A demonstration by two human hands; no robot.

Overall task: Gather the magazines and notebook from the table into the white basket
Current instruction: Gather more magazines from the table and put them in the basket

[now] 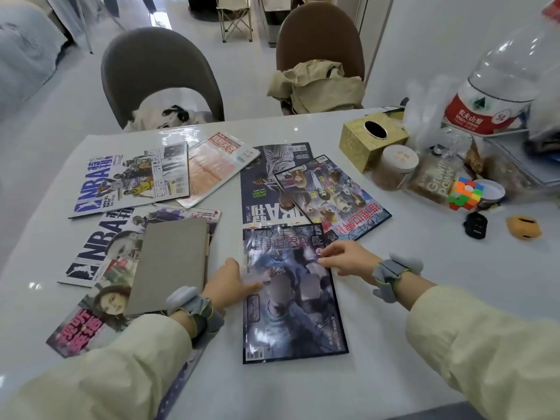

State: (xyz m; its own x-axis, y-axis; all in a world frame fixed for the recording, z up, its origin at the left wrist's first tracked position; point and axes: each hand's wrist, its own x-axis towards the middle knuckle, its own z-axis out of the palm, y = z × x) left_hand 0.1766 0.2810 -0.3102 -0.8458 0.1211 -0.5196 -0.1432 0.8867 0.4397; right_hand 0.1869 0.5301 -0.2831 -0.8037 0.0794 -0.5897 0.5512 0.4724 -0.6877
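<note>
Head view: the left grip (233,283) lies released, its straight fingers pressing the left edge of a dark magazine (291,313) that lies flat on the bench (394,344). The right grip (345,257) has its fingertips at the same cover's right edge; I cannot tell whether they pinch it. The notebook (172,262) lies just left of the left grip, on top of other magazines. More magazines (303,183) lie spread beyond both grips.

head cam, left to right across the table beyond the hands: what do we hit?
Far-left NBA magazine → orange magazine → gold tissue box → puzzle cube → small orange object. Overlapping items skipped.
</note>
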